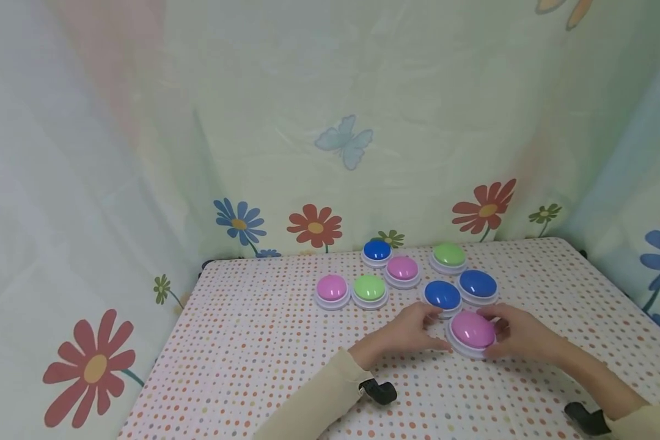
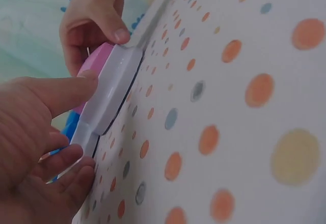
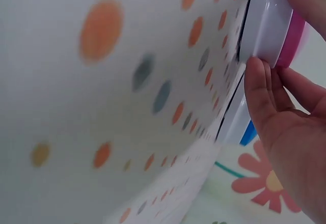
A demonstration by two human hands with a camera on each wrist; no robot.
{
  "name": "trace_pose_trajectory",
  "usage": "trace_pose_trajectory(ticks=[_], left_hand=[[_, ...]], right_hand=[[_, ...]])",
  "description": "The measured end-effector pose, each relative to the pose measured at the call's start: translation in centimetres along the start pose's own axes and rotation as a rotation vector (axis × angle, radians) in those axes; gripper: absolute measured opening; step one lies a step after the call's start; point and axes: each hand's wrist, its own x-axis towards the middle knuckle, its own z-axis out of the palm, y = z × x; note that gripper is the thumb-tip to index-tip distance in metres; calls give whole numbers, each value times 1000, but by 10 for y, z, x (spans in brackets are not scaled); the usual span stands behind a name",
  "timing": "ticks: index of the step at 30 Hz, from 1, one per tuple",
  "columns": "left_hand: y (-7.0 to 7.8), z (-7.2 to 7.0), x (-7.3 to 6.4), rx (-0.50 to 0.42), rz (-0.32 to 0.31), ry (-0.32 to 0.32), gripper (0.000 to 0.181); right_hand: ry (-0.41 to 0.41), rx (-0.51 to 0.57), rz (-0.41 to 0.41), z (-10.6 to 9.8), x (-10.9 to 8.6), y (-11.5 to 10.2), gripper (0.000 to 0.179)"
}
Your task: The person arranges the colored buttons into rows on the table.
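Observation:
A pink domed push button (image 1: 473, 330) on a round white base lies on the dotted table in front of me. My right hand (image 1: 519, 333) holds its right side, with thumb and fingers around the edge of the base. On the left, my left hand (image 1: 409, 330) spreads its thumb and fingers; the thumb (image 2: 76, 89) overlaps the pink button in the left wrist view. Its fingers lie close to a blue push button (image 1: 442, 294), which stands just behind the pink one. A second blue button (image 1: 477, 283) sits behind and to the right.
Farther back on the dotted table (image 1: 242, 354) stand a green button (image 1: 369, 287), a pink button (image 1: 332, 287), another pink one (image 1: 402, 267), a blue one (image 1: 376, 249) and a green one (image 1: 448, 254). A flowered curtain (image 1: 264, 153) hangs behind and beside the table.

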Motion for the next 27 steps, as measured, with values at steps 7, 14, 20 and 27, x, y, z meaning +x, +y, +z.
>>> trace_pose_trajectory(ticks=[7, 14, 20, 27], left_hand=[[-4, -7, -13, 111, 29, -7, 76], [-10, -8, -18, 70, 80, -11, 70], [-16, -9, -25, 31, 84, 33, 64], [-24, -21, -42, -23, 54, 81, 67]], right_hand=[[-26, 15, -61, 14, 5, -10, 81], [-14, 7, -75, 26, 14, -20, 81], [-12, 34, -36, 35, 20, -33, 86], [-25, 35, -32, 41, 30, -53, 88]])
